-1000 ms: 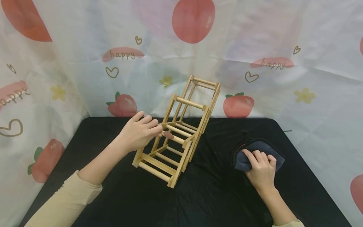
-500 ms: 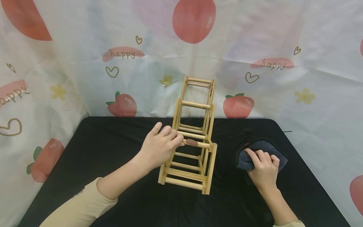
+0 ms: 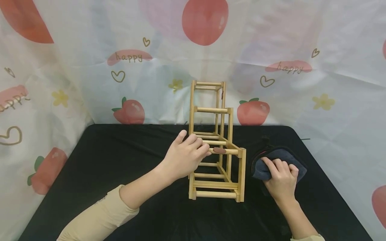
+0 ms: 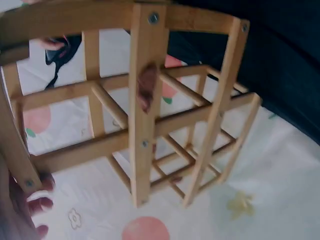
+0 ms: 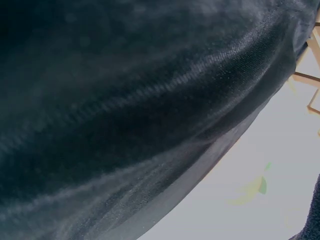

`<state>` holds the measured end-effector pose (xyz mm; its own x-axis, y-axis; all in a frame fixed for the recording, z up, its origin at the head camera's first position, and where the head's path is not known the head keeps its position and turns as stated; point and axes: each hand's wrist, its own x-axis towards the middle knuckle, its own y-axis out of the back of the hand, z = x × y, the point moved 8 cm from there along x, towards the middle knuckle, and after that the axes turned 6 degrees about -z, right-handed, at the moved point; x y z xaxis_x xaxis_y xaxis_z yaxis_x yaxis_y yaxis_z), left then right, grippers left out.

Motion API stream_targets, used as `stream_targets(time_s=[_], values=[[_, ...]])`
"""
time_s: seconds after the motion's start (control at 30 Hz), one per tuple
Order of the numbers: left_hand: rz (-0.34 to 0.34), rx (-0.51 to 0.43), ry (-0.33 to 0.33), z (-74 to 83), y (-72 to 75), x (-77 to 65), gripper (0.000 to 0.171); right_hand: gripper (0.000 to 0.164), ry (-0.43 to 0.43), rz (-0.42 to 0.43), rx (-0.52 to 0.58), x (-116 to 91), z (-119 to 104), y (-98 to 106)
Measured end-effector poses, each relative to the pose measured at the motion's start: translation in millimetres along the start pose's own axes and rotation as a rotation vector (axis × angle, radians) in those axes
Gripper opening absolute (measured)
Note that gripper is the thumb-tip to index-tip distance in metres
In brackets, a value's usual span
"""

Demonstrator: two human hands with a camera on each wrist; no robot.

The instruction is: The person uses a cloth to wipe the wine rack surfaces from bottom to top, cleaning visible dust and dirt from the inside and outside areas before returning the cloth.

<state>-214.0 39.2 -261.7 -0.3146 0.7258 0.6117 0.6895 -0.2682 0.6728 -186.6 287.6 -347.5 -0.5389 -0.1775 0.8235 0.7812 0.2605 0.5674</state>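
A stepped wooden rack (image 3: 215, 184) of slats and dowels stands on the black-covered table in the head view, its taller tiers at the back. My left hand (image 3: 187, 155) grips the front tier's top rail near its left end. That rail carries a brown patch (image 3: 219, 150). In the left wrist view the rack's side frame (image 4: 142, 120) fills much of the picture, with the hand's fingertips (image 4: 42, 205) beside a corner. To the right, my right hand (image 3: 281, 184) holds a bunched dark blue cloth (image 3: 278, 159) with black edging and a bit of red inside.
Black fabric (image 3: 135, 214) covers the table and shows wrinkles. A white curtain (image 3: 169, 60) printed with fruit, hearts and the word "happy" hangs close behind the rack and along both sides. In the right wrist view, the dark fabric (image 5: 125, 125) takes up most of the picture.
My left hand has swung the rack's front end to the right, so it has turned from slanted to nearly facing me. The right hand and cloth have shifted only slightly right.
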Motion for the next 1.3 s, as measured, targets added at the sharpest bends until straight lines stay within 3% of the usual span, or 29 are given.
stream_targets(time_s=[0.1, 0.2, 0.33, 0.5, 0.6, 0.73, 0.97, 1.3], values=[[-0.029, -0.101, -0.081, -9.8, -7.0, 1.2, 0.045, 0.025, -0.005, -0.004, -0.001, -1.0, 0.9, 0.4], [-0.004, -0.224, -0.146, -28.3, -17.4, 0.6, 0.058, 0.025, -0.004, -0.009, -0.003, -1.8, 1.1, 0.6], [0.025, -0.271, -0.147, -61.2, -40.8, 1.0, 0.059, 0.026, -0.007, -0.006, -0.008, -2.3, 2.3, 1.0], [-0.156, -0.205, -0.105, -87.5, -82.6, 7.3, 0.040, 0.026, -0.007, 0.005, -0.015, -2.9, 4.1, 2.9], [-0.268, -0.183, -0.123, -92.5, -101.1, 12.1, 0.050, 0.026, -0.006, 0.008, -0.016, -2.6, 4.5, 3.5], [-0.323, -0.131, -0.191, -94.9, -112.0, 19.1, 0.063, 0.026, -0.010, -0.002, -0.013, -2.8, 5.2, 3.7], [-0.321, -0.008, -0.270, -96.5, -114.0, 23.1, 0.068, 0.026, -0.020, -0.019, -0.015, -4.0, 5.7, 3.1], [-0.333, 0.153, -0.295, -91.3, -120.7, 23.8, 0.070, 0.026, -0.033, -0.031, -0.016, -4.1, 7.6, 3.4]])
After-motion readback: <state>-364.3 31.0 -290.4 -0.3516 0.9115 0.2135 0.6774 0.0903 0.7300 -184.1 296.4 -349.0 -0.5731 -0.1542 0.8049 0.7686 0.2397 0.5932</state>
